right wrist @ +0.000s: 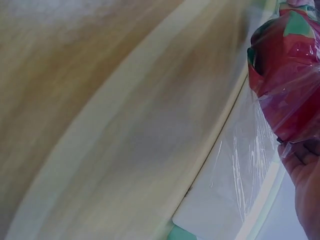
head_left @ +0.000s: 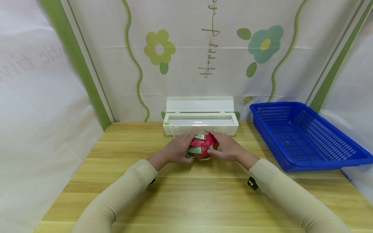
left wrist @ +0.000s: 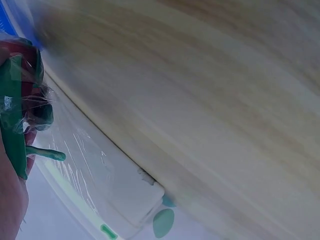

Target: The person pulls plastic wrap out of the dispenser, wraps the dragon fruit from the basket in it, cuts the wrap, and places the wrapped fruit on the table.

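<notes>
A red dragon fruit with green scales is held in front of the white cling film dispenser. My left hand grips its left side, and my right hand holds the right side. Clear cling film covers the fruit and stretches back to the dispenser's front. In the left wrist view, wrinkled film clings around the scales of the dragon fruit. The dispenser's lid stands raised. Some fingers are hidden behind the fruit.
To the right sits a blue plastic basket with perforated sides. A small green slider is at the dispenser's left end. The wooden table meets a printed curtain at the back.
</notes>
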Action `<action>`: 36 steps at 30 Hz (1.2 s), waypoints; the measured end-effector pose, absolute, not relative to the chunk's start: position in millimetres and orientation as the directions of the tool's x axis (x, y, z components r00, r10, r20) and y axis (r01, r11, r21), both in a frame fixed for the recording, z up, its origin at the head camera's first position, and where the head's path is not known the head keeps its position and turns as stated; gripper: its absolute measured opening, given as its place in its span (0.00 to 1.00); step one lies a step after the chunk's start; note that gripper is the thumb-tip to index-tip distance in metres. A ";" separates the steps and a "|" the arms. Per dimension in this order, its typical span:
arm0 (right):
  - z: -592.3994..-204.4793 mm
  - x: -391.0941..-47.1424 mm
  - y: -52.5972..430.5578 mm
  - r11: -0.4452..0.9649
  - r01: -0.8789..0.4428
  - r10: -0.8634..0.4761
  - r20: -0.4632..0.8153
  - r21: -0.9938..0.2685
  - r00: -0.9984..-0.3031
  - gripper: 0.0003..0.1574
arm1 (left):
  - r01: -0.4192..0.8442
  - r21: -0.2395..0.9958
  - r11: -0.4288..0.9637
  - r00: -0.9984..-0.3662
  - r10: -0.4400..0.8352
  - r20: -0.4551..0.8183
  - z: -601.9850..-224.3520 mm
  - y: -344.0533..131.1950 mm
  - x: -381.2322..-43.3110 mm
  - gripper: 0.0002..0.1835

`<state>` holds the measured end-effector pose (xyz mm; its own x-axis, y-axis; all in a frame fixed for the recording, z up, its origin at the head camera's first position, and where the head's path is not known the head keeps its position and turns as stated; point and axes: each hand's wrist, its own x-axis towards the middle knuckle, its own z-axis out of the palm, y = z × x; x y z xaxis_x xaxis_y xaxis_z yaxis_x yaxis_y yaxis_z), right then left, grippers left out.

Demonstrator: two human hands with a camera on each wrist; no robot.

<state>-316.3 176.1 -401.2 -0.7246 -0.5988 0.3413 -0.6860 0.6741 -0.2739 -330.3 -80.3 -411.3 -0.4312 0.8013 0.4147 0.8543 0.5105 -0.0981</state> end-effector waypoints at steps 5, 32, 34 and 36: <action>-398.3 -317.7 177.2 0.670 -0.652 -0.580 0.298 -0.355 -0.758 0.53 | 0.841 -0.081 0.534 -0.466 0.793 0.393 -408.8 -80.7 -331.5 0.54; -399.1 -332.6 176.1 0.608 -0.493 -0.507 0.173 -0.622 -0.844 0.42 | 0.768 0.115 0.630 -0.634 0.724 0.272 -407.8 -83.3 -341.2 0.46; -399.6 -334.2 176.3 0.602 -0.486 -0.506 0.168 -0.634 -0.846 0.41 | 0.751 0.129 0.648 -0.656 0.711 0.252 -406.8 -82.9 -341.3 0.46; -399.4 -334.8 176.2 0.598 -0.481 -0.506 0.163 -0.642 -0.847 0.40 | 0.741 0.131 0.659 -0.668 0.704 0.240 -406.7 -82.9 -341.6 0.46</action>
